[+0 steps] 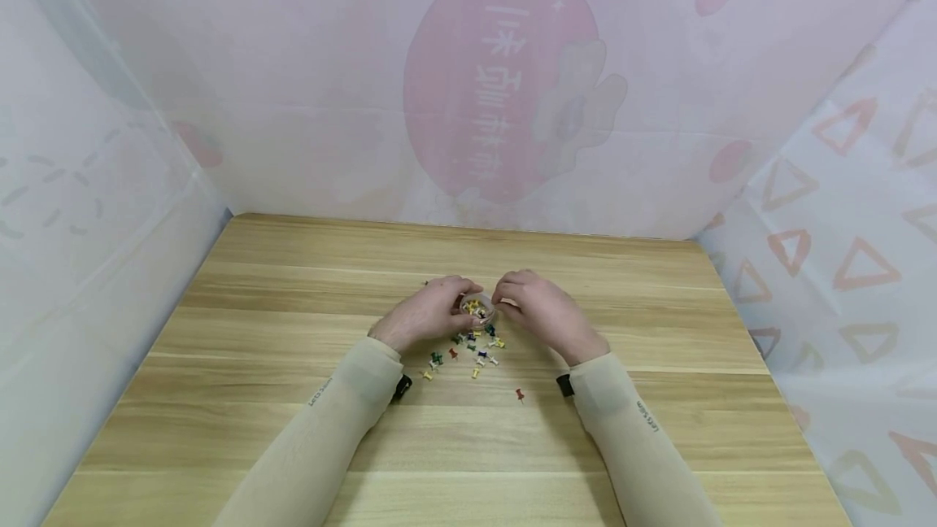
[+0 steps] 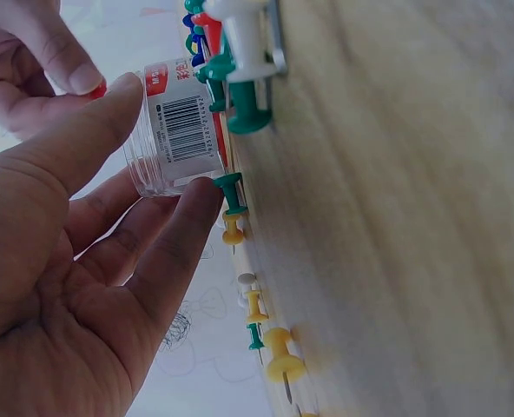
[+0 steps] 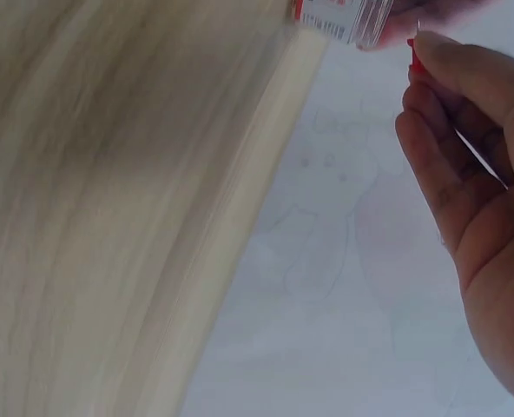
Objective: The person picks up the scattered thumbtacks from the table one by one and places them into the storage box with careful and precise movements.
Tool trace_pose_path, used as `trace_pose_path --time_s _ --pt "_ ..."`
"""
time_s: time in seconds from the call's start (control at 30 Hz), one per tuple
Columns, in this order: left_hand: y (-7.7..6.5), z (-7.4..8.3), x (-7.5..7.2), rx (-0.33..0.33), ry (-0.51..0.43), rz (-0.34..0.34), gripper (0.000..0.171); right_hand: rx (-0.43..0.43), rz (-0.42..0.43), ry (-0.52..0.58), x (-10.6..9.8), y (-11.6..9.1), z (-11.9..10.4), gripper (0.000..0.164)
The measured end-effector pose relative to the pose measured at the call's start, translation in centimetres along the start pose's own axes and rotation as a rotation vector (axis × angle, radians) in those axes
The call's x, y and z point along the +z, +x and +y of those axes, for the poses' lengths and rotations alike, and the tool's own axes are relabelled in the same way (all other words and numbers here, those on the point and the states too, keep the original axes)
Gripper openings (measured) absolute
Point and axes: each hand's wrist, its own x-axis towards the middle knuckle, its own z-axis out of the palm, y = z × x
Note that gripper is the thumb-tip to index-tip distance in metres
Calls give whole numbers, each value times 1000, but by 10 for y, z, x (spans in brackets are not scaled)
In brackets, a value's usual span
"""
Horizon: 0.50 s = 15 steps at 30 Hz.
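A small clear plastic jar [image 2: 186, 126] with a barcode label stands on the table. My left hand [image 1: 432, 311] holds it, thumb on one side and fingers on the other. Yellow push pins and others of unclear colour lie inside it in the head view. Close to the jar's rim, my right hand [image 1: 545, 311] pinches a red push pin [image 3: 416, 59] between thumb and fingertips, its metal point showing. Loose push pins in green, yellow, white, blue and red lie in front of the jar, among them a green one [image 2: 231, 193] near my left fingertip.
One red push pin [image 1: 520, 394] lies apart from the others, towards the front of the wooden table [image 1: 293, 429]. Another small pin sits partly hidden behind my left hand. A printed cloth backdrop [image 1: 329, 104] rises behind the table, with cloth walls at both sides.
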Motion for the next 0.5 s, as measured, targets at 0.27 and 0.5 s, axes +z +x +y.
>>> trace_pose_path --time_s 0.27,0.5 --pt "-1 1 -1 -13 -1 -10 65 28 11 19 6 3 -10 13" --pt "1 0 0 -11 13 -5 64 44 -22 29 9 3 -9 13"
